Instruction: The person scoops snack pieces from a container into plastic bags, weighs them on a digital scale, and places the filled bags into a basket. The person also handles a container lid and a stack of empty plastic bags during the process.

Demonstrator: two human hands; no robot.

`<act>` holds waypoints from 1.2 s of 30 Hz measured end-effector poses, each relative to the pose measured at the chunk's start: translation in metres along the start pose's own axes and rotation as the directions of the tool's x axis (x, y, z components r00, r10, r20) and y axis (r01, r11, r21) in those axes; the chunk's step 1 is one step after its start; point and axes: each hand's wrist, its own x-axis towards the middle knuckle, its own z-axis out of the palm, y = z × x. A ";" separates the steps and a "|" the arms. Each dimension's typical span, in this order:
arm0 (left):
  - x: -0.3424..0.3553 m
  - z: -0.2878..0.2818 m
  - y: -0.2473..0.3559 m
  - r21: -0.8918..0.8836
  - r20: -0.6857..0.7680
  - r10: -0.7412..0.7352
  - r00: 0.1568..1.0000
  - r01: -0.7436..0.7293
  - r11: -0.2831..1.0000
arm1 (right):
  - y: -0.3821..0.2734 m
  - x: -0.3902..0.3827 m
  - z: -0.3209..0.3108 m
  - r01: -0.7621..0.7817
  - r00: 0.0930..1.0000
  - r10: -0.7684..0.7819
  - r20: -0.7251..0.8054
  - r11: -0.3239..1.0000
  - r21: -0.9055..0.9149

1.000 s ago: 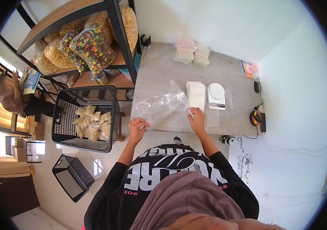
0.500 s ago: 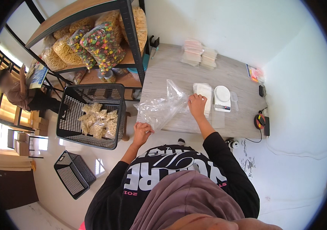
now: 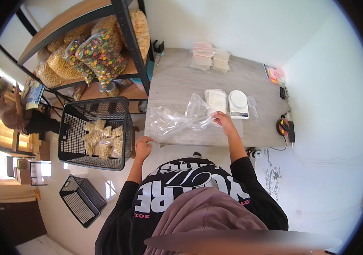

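On the grey table (image 3: 177, 68) a large clear plastic bag (image 3: 170, 120) lies crumpled and spread out. My left hand (image 3: 143, 145) is at the near left edge of the table, fingers pinched on what looks like the bag's edge. My right hand (image 3: 224, 121) grips the bag's right part with curled fingers. Just beyond that hand lies a stack of flat pouches (image 3: 215, 97), beside a white digital scale (image 3: 238, 103) and a clear plastic piece (image 3: 253, 106).
A black crate (image 3: 68, 142) holds small snack bags (image 3: 102, 140); another crate (image 3: 81, 199) sits on the floor. Shelves (image 3: 132, 51) carry bulk snack bags. More pouches (image 3: 202, 55) lie at the back, a cable reel (image 3: 282, 126) at right. Another person (image 3: 15, 114) is at far left.
My left hand has moved left. My right hand moved up and, most recently, to the right with the bag, whose right part now reaches further across. The view has shifted slightly.
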 end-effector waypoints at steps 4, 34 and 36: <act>0.020 -0.008 0.036 0.071 -0.166 0.036 0.985 -0.024 0.997 | 0.011 -0.027 0.009 0.213 0.976 -0.216 -0.022 0.972 -0.097; -0.031 0.003 0.210 -0.422 0.595 0.414 0.689 -0.171 0.891 | 0.086 -0.249 0.107 -0.034 0.997 -0.026 0.066 0.645 0.764; -0.042 0.012 0.202 -0.398 0.619 0.364 0.696 -0.121 0.909 | 0.084 -0.269 0.108 -0.013 1.000 -0.014 0.027 0.606 0.795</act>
